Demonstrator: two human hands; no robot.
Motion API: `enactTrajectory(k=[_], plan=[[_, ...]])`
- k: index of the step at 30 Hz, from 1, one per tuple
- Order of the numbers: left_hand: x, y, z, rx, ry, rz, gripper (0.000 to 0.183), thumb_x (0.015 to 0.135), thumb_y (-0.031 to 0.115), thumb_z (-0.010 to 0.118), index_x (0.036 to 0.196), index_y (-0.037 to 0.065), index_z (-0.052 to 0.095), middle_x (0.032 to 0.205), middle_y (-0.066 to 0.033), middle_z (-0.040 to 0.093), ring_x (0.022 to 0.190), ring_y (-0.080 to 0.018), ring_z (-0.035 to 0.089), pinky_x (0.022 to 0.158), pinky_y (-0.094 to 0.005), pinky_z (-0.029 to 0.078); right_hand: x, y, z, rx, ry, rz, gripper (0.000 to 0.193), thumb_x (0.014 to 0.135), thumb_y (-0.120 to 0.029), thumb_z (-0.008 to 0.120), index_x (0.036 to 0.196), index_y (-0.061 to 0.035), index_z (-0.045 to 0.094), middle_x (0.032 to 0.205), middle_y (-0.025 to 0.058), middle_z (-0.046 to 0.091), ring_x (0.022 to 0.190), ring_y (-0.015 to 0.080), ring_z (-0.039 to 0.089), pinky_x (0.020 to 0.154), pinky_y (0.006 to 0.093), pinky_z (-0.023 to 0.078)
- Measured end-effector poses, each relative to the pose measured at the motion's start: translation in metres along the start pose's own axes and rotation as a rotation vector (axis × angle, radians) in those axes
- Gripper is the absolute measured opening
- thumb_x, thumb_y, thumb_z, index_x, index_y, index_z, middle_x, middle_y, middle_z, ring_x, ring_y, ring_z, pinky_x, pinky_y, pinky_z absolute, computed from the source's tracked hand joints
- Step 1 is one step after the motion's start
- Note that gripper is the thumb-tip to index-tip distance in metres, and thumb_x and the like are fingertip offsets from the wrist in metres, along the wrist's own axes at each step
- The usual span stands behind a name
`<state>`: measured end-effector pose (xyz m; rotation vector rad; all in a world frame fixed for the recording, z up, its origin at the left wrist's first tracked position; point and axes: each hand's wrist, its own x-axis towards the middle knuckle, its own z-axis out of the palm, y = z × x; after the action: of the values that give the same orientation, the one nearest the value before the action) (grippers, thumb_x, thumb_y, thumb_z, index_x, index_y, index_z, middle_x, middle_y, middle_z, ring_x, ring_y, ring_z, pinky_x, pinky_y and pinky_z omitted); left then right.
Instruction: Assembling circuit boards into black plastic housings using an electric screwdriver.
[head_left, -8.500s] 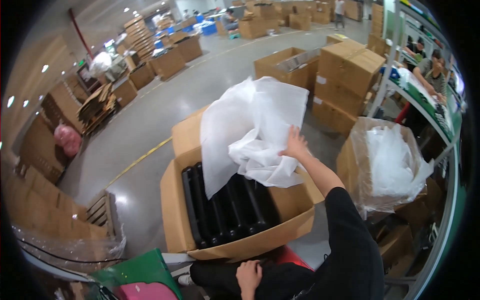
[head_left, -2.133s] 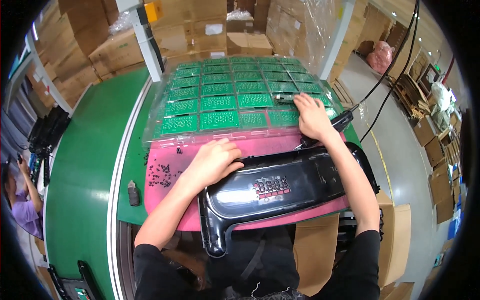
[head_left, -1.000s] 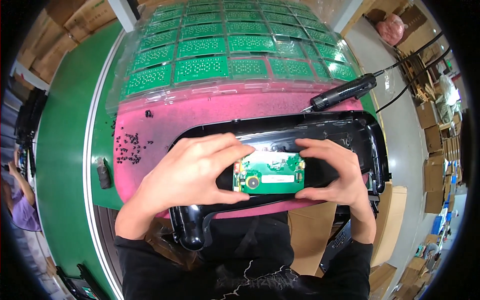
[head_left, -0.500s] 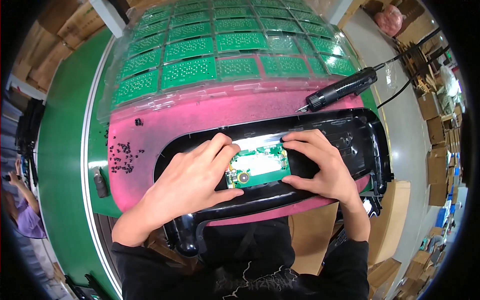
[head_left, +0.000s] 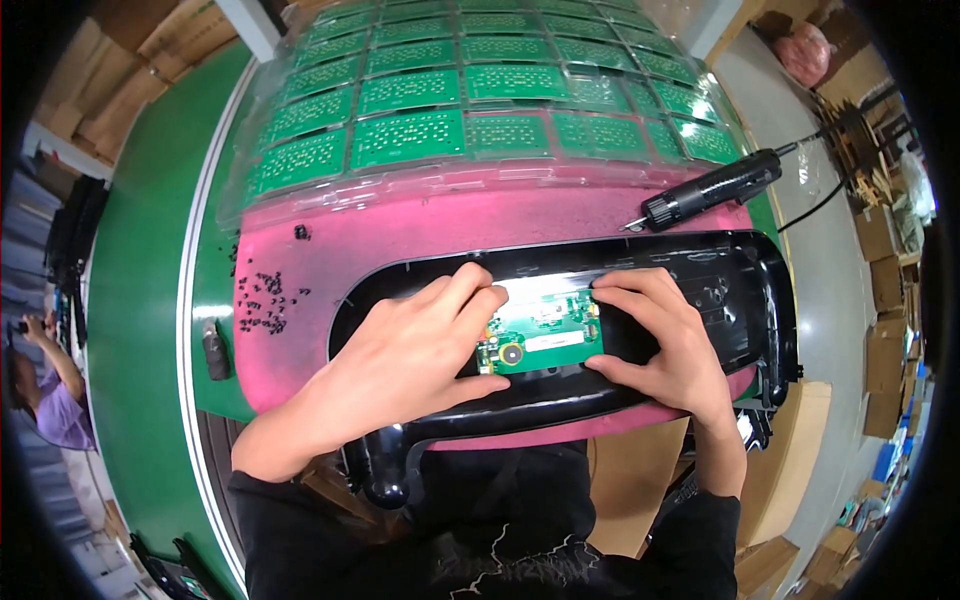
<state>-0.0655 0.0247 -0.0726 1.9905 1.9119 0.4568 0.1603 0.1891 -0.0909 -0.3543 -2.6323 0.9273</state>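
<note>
A green circuit board (head_left: 548,357) with a white label and a round buzzer-like part lies within a long, glossy black plastic housing (head_left: 450,425). My left hand (head_left: 420,340) grips the board's left end, fingers at its far edge and thumb at its near edge. At the opposite end my right hand (head_left: 660,345) holds it the same way, thumb and fingers on the right corners. Whether the board rests fully on the housing's floor, I cannot tell. The housing sits on a pink mat (head_left: 400,225), its near edge toward my lap.
A black electric screwdriver (head_left: 710,190) with a cord lies behind the housing at right. Clear trays of green circuit boards (head_left: 410,135) fill the far side. Small black screws (head_left: 263,303) are scattered at left, near a dark marker-like object (head_left: 215,350). Another person (head_left: 62,400) sits far left.
The whole scene has shifted slightly right and down in view. Both hands keep their hold on the circuit board, and glare on it has lessened, baring the white label.
</note>
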Motion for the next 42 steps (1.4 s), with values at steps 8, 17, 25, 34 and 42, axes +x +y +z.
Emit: enactTrajectory(k=[8, 17, 25, 34, 42], plan=[[-0.005, -0.004, 0.002, 0.026, 0.024, 0.083, 0.062, 0.074, 0.028, 0.081, 0.118, -0.002, 0.05, 0.112, -0.0121, 0.05, 0.1, -0.0271, 0.062, 0.07, -0.0363, 0.057, 0.004, -0.009, 0.003, -0.071, 0.025, 0.037, 0.057, 0.06, -0.006, 0.084, 0.113, 0.001, 0.064, 0.117, 0.0145, 0.062, 0.107, 0.0334, 0.058, 0.093, 0.0399, 0.048], [-0.013, -0.013, 0.012, 0.059, 0.121, 0.168, 0.063, 0.077, 0.029, 0.078, 0.121, -0.006, 0.048, 0.109, -0.0142, 0.049, 0.095, -0.0284, 0.062, 0.066, -0.0374, 0.056, 0.007, -0.018, 0.005, -0.131, 0.044, 0.037, 0.071, 0.057, -0.005, 0.083, 0.123, 0.0005, 0.059, 0.118, 0.0144, 0.062, 0.106, 0.03, 0.059, 0.093, 0.0378, 0.047], [-0.05, -0.075, -0.048, 0.057, 0.441, -0.211, 0.018, 0.073, 0.009, 0.076, 0.083, 0.0, 0.064, 0.083, -0.0161, 0.065, 0.084, -0.0366, 0.064, 0.071, -0.0427, 0.051, -0.012, 0.053, -0.084, -0.365, 0.555, 0.386, 0.039, 0.101, -0.022, 0.055, 0.138, -0.0101, 0.053, 0.106, 0.0068, 0.062, 0.089, 0.0169, 0.054, 0.083, 0.0305, 0.044], [-0.057, -0.088, -0.044, 0.172, 0.208, -0.628, 0.016, 0.061, -0.003, 0.076, 0.074, 0.001, 0.066, 0.071, -0.0174, 0.067, 0.077, -0.034, 0.068, 0.064, -0.0429, 0.052, 0.036, 0.086, -0.102, -0.026, 0.473, 0.57, 0.037, 0.097, -0.017, 0.061, 0.132, -0.0149, 0.05, 0.092, -0.0003, 0.054, 0.071, 0.0046, 0.046, 0.061, 0.0203, 0.039], [-0.047, -0.1, -0.03, 0.292, 0.302, -0.528, 0.011, 0.06, -0.004, 0.071, 0.069, 0.0, 0.067, 0.072, -0.0187, 0.068, 0.074, -0.0358, 0.069, 0.064, -0.0434, 0.054, 0.089, 0.068, -0.055, -0.021, 0.672, 0.292, 0.081, 0.084, -0.017, 0.078, 0.147, -0.0073, 0.028, 0.133, 0.0229, 0.047, 0.106, 0.0262, 0.063, 0.077, 0.0322, 0.055]])
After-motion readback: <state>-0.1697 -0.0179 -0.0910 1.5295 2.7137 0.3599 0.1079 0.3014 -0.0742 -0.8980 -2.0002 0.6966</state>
